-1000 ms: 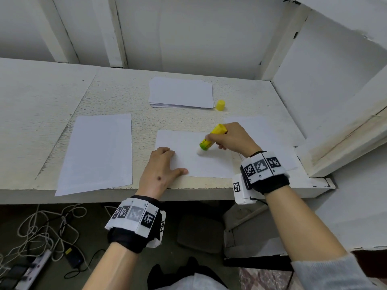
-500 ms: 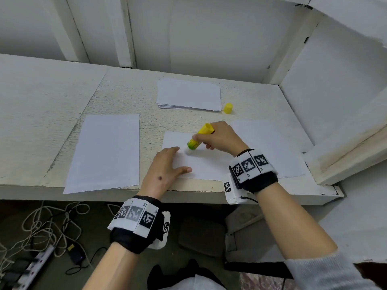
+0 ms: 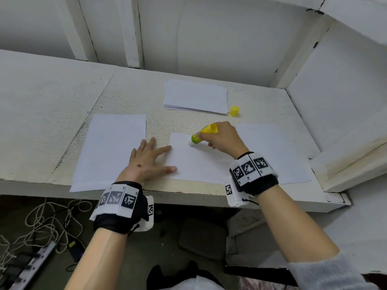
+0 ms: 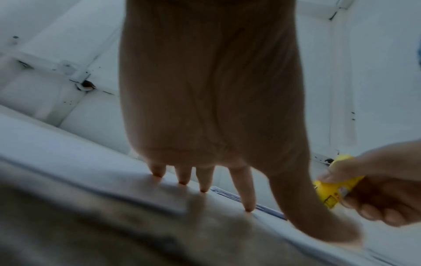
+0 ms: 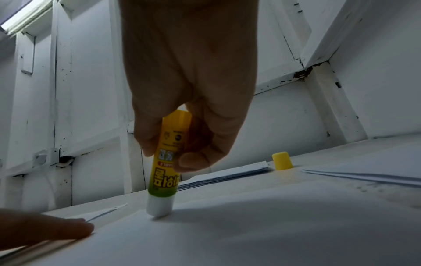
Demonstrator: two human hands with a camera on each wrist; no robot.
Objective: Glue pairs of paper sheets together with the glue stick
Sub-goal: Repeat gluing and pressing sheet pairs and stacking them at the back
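My right hand (image 3: 222, 139) grips a yellow-green glue stick (image 3: 204, 132) (image 5: 167, 156), tilted, its white tip pressed on the far left part of the middle sheet (image 3: 196, 164) (image 5: 227, 234). My left hand (image 3: 147, 162) (image 4: 205, 180) lies flat with spread fingers at that sheet's left edge, thumb and forefinger touching the paper. The glue stick (image 4: 335, 190) also shows at the right of the left wrist view. Another sheet (image 3: 278, 151) lies partly under the middle one to the right. A single sheet (image 3: 109, 151) lies at the left.
A stack of paper (image 3: 195, 97) sits at the back, with the yellow cap (image 3: 234, 111) (image 5: 282, 161) standing beside its right corner. A raised ledge (image 3: 351, 155) bounds the white table (image 3: 41, 114) on the right. Cables and a power strip lie on the floor below.
The right hand has slid the glue stick leftward and farther across the middle sheet. The left hand shifted left, its fingers now spread over the sheet's left edge.
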